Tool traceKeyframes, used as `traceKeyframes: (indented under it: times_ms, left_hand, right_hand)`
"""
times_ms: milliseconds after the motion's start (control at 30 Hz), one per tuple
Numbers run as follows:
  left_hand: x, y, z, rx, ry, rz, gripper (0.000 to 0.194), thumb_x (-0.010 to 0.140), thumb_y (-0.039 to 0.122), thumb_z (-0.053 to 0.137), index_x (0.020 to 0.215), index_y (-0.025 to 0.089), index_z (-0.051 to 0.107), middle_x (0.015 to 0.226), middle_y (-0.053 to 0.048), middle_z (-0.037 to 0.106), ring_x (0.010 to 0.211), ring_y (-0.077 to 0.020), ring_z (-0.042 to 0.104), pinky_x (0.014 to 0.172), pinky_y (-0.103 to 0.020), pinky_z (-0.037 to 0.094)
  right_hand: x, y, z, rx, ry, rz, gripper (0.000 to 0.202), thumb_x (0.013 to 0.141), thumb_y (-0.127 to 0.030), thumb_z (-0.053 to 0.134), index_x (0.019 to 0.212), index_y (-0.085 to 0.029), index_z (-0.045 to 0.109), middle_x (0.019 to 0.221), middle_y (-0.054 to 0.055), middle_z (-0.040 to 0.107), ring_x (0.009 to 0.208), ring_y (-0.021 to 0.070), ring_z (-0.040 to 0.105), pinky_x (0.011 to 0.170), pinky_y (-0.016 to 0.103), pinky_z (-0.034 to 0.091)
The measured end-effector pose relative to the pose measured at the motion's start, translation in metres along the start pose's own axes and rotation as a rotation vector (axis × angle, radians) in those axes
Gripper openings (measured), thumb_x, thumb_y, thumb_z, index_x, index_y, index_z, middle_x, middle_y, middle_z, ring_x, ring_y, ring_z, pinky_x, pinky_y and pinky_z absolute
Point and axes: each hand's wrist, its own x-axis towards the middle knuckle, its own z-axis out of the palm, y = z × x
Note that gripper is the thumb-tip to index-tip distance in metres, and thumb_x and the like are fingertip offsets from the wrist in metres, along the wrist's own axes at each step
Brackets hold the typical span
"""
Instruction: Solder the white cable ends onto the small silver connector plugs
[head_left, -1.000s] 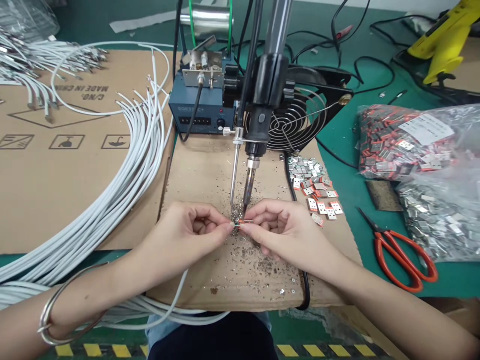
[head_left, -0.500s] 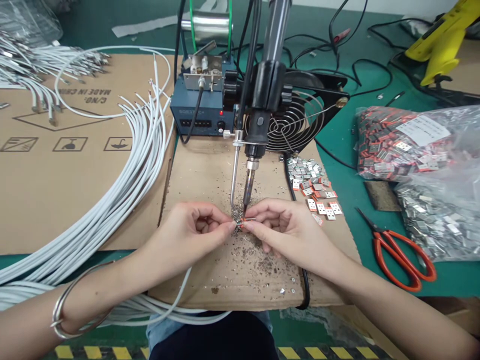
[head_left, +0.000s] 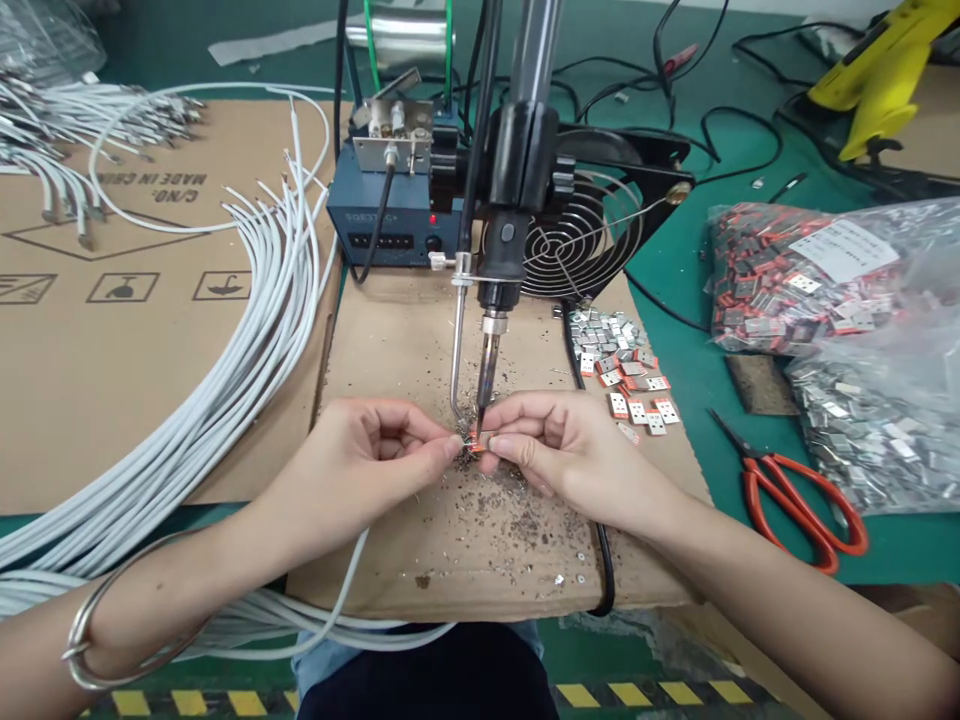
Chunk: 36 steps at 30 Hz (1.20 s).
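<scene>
My left hand [head_left: 382, 455] pinches the end of a white cable [head_left: 354, 580], which hangs down from under the palm. Between thumb and forefinger, my right hand [head_left: 559, 445] holds a small orange and metal USB connector [head_left: 480, 440]. The cable end and the connector meet just under the tip of an upright soldering iron [head_left: 489, 370]. A thin metal feed tube [head_left: 457, 350] comes down beside the iron. Whether the wires touch the connector's contacts is too small to tell.
Loose connectors [head_left: 637, 385] lie right of the iron, before a fan [head_left: 562, 240]. Red-handled scissors [head_left: 806, 500] and bags of parts [head_left: 810, 270] are at right. White cables [head_left: 247, 350] curve across the left cardboard. A blue soldering station [head_left: 394, 220] stands behind.
The connector now shows more of its orange and metal face at the iron's tip, and the right fingers sit slightly differently around it. The whole view has shifted a little.
</scene>
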Motion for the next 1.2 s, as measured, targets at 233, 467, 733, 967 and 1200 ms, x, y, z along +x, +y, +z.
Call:
traceKeyframes:
  times_ms: [233, 467, 733, 967, 1200]
  left_hand:
    - [-0.0017, 0.0017, 0.0024, -0.024, 0.006, 0.014, 0.009, 0.069, 0.017, 0.064, 0.061, 0.015, 0.068, 0.043, 0.008, 0.053, 0.032, -0.0013, 0.034, 0.027, -0.012, 0.019]
    - [-0.001, 0.002, 0.0025, -0.011, 0.021, 0.036, 0.011, 0.069, 0.016, 0.064, 0.058, 0.014, 0.067, 0.041, 0.008, 0.051, 0.031, -0.001, 0.034, 0.027, -0.012, 0.019]
    - [0.0005, -0.0017, 0.0004, -0.016, 0.015, 0.022, 0.01, 0.069, 0.014, 0.064, 0.06, 0.012, 0.067, 0.039, 0.009, 0.048, 0.031, 0.0003, 0.034, 0.028, -0.009, 0.021]
    - [0.0002, -0.0023, 0.0031, -0.029, 0.005, 0.066, 0.012, 0.07, 0.014, 0.063, 0.06, 0.012, 0.067, 0.04, 0.008, 0.049, 0.031, 0.0004, 0.034, 0.027, -0.009, 0.022]
    - [-0.0017, -0.002, 0.0004, -0.031, 0.014, 0.075, 0.011, 0.07, 0.013, 0.063, 0.06, 0.012, 0.068, 0.04, 0.009, 0.049, 0.03, 0.0007, 0.035, 0.027, -0.008, 0.022]
  right_hand:
    - [-0.0014, -0.0032, -0.0014, 0.022, -0.021, 0.006, 0.004, 0.078, -0.014, 0.058, 0.081, -0.013, 0.061, 0.061, 0.0, 0.065, 0.044, 0.0047, 0.045, 0.04, 0.019, 0.025]
    - [-0.0026, -0.0053, -0.0021, -0.009, -0.01, 0.001, 0.006, 0.077, -0.016, 0.06, 0.08, -0.012, 0.062, 0.062, 0.002, 0.066, 0.049, 0.0073, 0.052, 0.045, 0.019, 0.034]
    - [-0.0027, 0.0009, 0.0033, -0.2, 0.101, -0.005, 0.014, 0.071, -0.024, 0.067, 0.082, -0.015, 0.066, 0.067, 0.003, 0.067, 0.051, 0.0102, 0.052, 0.044, 0.021, 0.036]
    - [-0.0033, -0.0008, 0.0018, -0.115, 0.07, 0.004, 0.014, 0.071, -0.022, 0.068, 0.082, -0.014, 0.066, 0.07, 0.005, 0.07, 0.056, 0.0109, 0.058, 0.048, 0.02, 0.041]
    - [-0.0032, -0.0054, -0.0023, 0.006, 0.011, 0.028, 0.011, 0.074, -0.02, 0.066, 0.082, -0.013, 0.064, 0.07, 0.006, 0.071, 0.062, 0.011, 0.064, 0.052, 0.018, 0.045]
